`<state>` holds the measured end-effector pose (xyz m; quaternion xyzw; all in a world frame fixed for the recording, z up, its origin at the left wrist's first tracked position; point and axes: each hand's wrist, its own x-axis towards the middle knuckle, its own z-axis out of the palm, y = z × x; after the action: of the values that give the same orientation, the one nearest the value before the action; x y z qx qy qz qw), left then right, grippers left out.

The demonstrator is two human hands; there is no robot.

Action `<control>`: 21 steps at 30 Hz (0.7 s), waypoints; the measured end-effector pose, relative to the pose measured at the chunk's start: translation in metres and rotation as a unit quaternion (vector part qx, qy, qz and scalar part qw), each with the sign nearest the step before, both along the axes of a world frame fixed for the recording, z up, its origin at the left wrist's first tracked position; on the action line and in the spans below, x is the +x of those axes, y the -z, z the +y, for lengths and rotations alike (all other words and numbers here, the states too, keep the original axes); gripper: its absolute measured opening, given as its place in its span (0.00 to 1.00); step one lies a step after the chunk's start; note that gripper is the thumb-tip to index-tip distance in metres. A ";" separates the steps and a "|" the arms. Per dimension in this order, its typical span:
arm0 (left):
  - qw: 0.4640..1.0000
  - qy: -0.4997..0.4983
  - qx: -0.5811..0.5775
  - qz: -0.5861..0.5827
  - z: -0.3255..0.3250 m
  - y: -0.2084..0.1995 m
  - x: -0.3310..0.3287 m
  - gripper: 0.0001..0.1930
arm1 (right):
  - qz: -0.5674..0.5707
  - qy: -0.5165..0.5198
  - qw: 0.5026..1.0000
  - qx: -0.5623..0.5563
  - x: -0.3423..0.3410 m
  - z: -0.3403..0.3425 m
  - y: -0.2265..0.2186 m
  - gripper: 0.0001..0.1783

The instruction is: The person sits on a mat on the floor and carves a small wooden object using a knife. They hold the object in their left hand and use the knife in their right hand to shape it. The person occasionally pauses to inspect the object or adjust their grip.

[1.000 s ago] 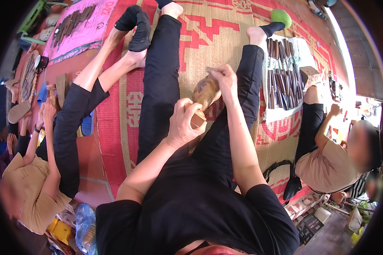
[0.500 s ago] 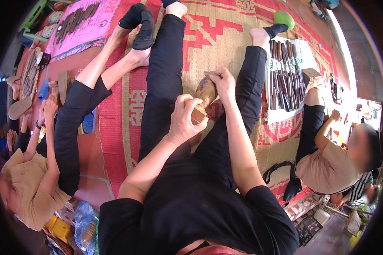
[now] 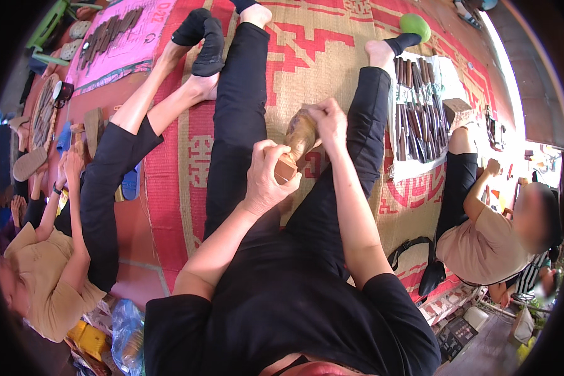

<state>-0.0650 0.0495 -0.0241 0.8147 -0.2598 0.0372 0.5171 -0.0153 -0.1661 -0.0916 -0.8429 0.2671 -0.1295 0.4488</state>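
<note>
There's your carved wooden piece (image 3: 301,135), up between your thighs, above the woven mat (image 3: 319,62), tilted with its squared base toward you! Your left hand (image 3: 266,172) has it, fingers and thumb wrapped around that base. Out at the far end, your right hand (image 3: 329,124) comes in with fingertips bunched against the wood; whether they pinch the piece itself or something thin, you can't tell from here.

Danger spots? That left hand looks like the main anchor, so a sideways push at the far end could twist the base out of your fingers. Let the right fingertips skid off the curve and the piece could tip onto a leg.

And what a look it has: yellow-brown, rounded through the body, darker patches near the top, narrowing just above a paler, flat-faced base. Finer carving is too small to read.

Further out, beyond your right leg, rows of dark-handled tools (image 3: 420,122) lie on a white sheet (image 3: 446,70), a wooden block (image 3: 459,111) just beside them, a green ball (image 3: 415,27) near your right foot.
</note>
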 end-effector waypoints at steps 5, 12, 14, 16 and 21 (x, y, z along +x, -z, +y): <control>1.000 -0.010 -0.003 0.011 -0.002 -0.001 0.002 0.34 | 0.023 -0.025 0.998 -0.060 0.006 0.019 -0.021 0.15; 0.999 0.025 0.019 -0.007 -0.006 -0.004 0.003 0.33 | 0.056 0.027 0.994 -0.095 0.030 -0.012 0.001 0.18; 1.000 0.001 0.007 0.000 -0.002 -0.006 0.002 0.33 | 0.039 0.067 0.997 0.018 0.020 -0.008 -0.014 0.18; 1.000 -0.012 -0.004 0.014 -0.001 -0.005 0.005 0.33 | -0.002 0.035 0.999 0.037 0.011 -0.006 0.001 0.18; 1.000 -0.002 0.008 0.009 -0.007 -0.007 0.007 0.33 | 0.014 -0.008 1.000 0.011 0.006 0.020 -0.019 0.16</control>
<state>-0.0578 0.0423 -0.0175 0.8195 -0.2538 0.0284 0.5130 -0.0098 -0.1462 -0.0727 -0.8419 0.2675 -0.1114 0.4552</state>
